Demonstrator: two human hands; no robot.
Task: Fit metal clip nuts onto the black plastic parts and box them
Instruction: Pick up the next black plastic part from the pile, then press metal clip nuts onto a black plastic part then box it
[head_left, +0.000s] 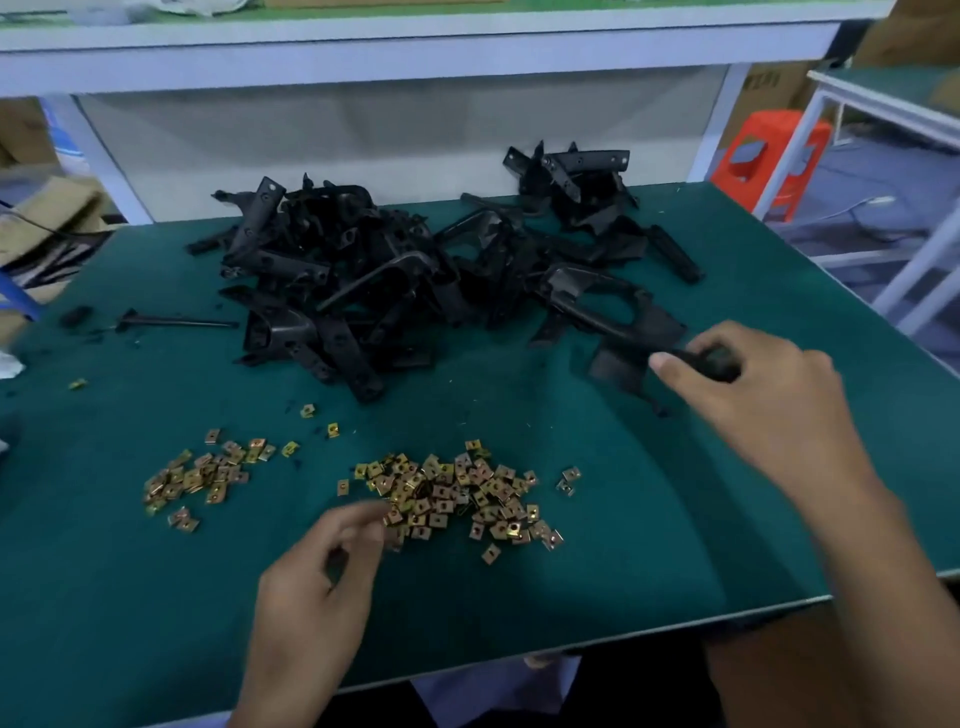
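A heap of black plastic parts (363, 280) lies across the back of the green table (130, 597). Two piles of brass-coloured clip nuts lie nearer me: a large pile (457, 493) in the middle and a smaller pile (202, 475) to its left. My right hand (753, 395) grips one black plastic part (623, 364) at the right end of the heap, just above the mat. My left hand (322, 587) reaches into the near left edge of the large pile, fingertips pinching at a clip nut (393, 517); motion blur hides the exact hold.
A thin black rod (176, 322) and small scraps lie at the left of the table. A white shelf frame (415, 47) runs overhead at the back. An orange stool (769, 156) and a white rack (883, 119) stand to the right. Cardboard (47, 218) sits at far left.
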